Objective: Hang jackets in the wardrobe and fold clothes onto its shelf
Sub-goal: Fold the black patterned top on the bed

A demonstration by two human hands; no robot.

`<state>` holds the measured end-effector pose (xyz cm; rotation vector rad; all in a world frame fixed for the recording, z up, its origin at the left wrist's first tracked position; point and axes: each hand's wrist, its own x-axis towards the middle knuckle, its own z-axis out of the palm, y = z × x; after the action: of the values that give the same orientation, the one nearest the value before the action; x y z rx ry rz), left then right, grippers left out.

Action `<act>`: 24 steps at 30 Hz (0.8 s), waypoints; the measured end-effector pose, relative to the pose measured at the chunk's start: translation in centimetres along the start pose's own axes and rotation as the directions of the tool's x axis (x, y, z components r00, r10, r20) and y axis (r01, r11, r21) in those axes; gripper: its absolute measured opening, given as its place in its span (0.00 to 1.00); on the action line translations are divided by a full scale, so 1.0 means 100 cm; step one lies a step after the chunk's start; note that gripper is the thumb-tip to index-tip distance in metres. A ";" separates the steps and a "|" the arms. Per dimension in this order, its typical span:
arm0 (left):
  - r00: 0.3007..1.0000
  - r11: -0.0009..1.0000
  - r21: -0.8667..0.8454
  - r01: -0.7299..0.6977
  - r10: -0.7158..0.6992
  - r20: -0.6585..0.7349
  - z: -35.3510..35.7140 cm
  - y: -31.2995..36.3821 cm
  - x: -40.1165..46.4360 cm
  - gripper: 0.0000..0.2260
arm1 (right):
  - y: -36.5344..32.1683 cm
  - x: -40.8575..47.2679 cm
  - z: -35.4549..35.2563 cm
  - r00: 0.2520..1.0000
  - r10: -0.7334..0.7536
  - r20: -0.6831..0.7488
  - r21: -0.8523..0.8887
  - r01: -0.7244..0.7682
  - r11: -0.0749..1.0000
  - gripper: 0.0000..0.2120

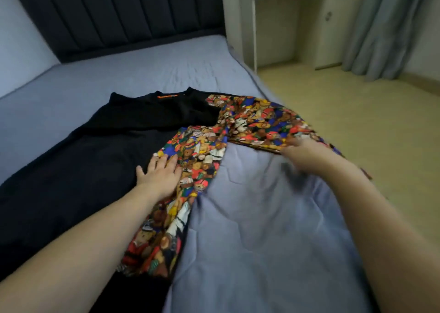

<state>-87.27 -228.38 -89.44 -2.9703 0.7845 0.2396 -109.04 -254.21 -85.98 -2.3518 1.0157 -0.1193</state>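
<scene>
While the left hand pressed flat, fingers straight, anchoring the black sweatshirt on the bed, the blurred right hand apparently gripped its bear-print sleeve for folding inward.

I am looking into a home bedroom: a bed with dark padded headboard at upper left, white built-in cupboards and grey curtains at upper right.
</scene>
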 end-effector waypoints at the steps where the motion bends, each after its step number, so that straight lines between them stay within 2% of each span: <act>1: 0.999 0.995 -0.099 0.030 -0.033 -0.028 -0.009 0.015 -0.005 0.24 | 0.018 -0.008 -0.019 0.996 0.072 -0.059 0.118 -0.065 0.991 0.16; 3: 0.983 0.966 -0.254 -0.050 0.003 -0.183 -0.027 0.059 -0.019 0.24 | 0.055 -0.022 -0.053 0.967 0.214 -0.135 0.237 -0.178 0.955 0.12; 5: 0.937 0.918 -0.271 -0.290 0.214 -0.277 -0.044 0.118 -0.038 0.25 | 0.087 -0.034 -0.072 0.948 0.309 -0.073 0.271 -0.279 0.921 0.10; 7: 0.832 0.836 -0.129 -0.533 0.490 -0.262 -0.051 0.178 -0.059 0.27 | 0.108 -0.044 -0.073 0.909 0.404 0.099 0.401 -0.408 0.820 0.13; 8: 0.779 0.798 -0.025 -0.602 0.580 -0.240 -0.052 0.206 -0.066 0.27 | 0.114 -0.046 -0.066 0.884 0.425 0.195 0.465 -0.465 0.754 0.18; 10: 0.715 0.747 0.191 -0.637 0.665 -0.215 -0.050 0.251 -0.076 0.25 | 0.117 -0.052 -0.046 0.868 0.387 0.311 0.591 -0.496 0.636 0.22; 12: 0.697 0.715 0.336 -0.613 0.690 -0.195 -0.041 0.280 -0.081 0.20 | 0.119 -0.051 -0.023 0.908 0.287 0.306 0.795 -0.410 0.447 0.19; 14: 0.677 0.674 0.433 -0.599 0.715 -0.175 -0.028 0.295 -0.083 0.12 | 0.129 -0.053 -0.007 0.901 0.261 0.348 0.886 -0.407 0.224 0.15; 16: 0.652 0.639 0.489 -0.594 0.738 -0.172 -0.019 0.300 -0.083 0.08 | 0.151 -0.049 -0.001 0.813 0.336 0.476 0.858 -0.513 0.025 0.17; 18: 0.624 0.615 0.505 -0.605 0.761 -0.178 -0.016 0.300 -0.082 0.07 | 0.165 -0.044 -0.003 0.753 0.363 0.549 0.827 -0.551 -0.108 0.19; 21: 0.620 0.641 0.445 -0.625 0.754 -0.217 -0.024 0.295 -0.078 0.07 | 0.152 -0.032 -0.021 0.799 0.351 0.489 0.872 -0.453 -0.183 0.18; 23: 0.688 0.748 0.243 -0.618 0.664 -0.294 -0.035 0.291 -0.073 0.07 | 0.131 -0.021 -0.040 0.846 0.430 0.314 0.949 -0.260 -0.181 0.14; 24: 0.730 0.791 0.095 -0.604 0.598 -0.332 -0.043 0.287 -0.069 0.05 | 0.117 -0.013 -0.052 0.833 0.516 0.201 0.978 -0.137 -0.159 0.11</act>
<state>-106.81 -250.34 -84.63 -2.6886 1.7947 -0.2738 -119.05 -262.19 -87.70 -0.5433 1.0245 -0.7444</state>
